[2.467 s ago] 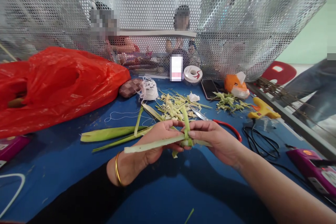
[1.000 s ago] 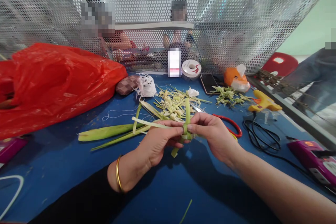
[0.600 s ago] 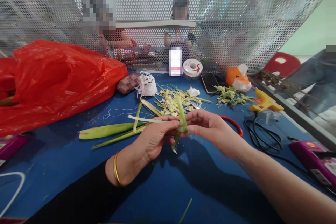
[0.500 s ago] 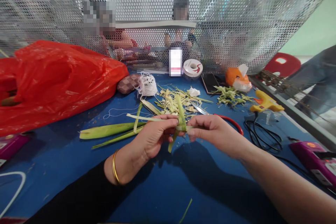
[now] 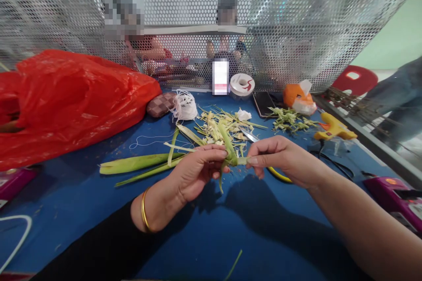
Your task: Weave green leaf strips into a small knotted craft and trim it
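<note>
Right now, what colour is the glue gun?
The glue gun is mostly yellow, seen best in the head view.

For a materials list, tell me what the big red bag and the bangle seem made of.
Red bag: likely thin, glossy plastic film, from its crinkles and highlights. Bangle: probably polished metal, from its yellow shine; solid gold or plating can't be told.

No lettering legible across the blue tabletop point(image 5: 198, 246).
Small print beside a red mark on the white spool point(image 5: 236, 86), the pixelated content of the bright screen point(image 5: 220, 74) and the pale label on the purple box point(image 5: 384, 191) at right are too small or blurred to read.
</note>
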### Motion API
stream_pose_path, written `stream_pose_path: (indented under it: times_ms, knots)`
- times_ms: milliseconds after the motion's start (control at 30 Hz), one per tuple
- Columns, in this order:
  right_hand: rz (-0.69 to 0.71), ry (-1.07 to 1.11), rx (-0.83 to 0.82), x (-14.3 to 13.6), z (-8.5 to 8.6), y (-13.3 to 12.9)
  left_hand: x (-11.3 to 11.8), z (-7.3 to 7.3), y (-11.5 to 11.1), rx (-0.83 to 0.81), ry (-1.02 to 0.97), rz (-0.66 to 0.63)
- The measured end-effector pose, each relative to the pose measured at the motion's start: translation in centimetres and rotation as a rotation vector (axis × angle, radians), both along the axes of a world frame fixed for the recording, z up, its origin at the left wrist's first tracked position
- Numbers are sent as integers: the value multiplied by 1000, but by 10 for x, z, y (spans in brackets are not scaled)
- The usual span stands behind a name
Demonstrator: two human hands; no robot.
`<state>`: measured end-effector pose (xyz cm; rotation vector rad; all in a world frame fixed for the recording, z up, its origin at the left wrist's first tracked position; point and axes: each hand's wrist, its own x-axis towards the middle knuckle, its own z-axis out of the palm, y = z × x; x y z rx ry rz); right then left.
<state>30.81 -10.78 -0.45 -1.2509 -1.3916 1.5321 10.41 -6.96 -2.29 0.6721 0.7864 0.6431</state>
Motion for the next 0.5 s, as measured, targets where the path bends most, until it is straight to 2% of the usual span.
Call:
stream_pose_path:
  times_ms: [100, 167, 333, 400, 500]
  knots:
    - [28, -16, 0, 3, -1, 1, 0, 1, 0, 18, 4, -28]
    - [38, -63, 57, 3, -3, 2, 1, 2, 0, 27, 23, -15]
    - [30, -370, 462, -6, -3, -2, 3, 4, -4, 118, 111, 47]
    - [35, -448, 559, -12, -3, -6, 4, 5, -6, 156, 138, 51]
    - [-2, -468, 510, -20, -6, -12, 5, 5, -8, 200, 176, 65]
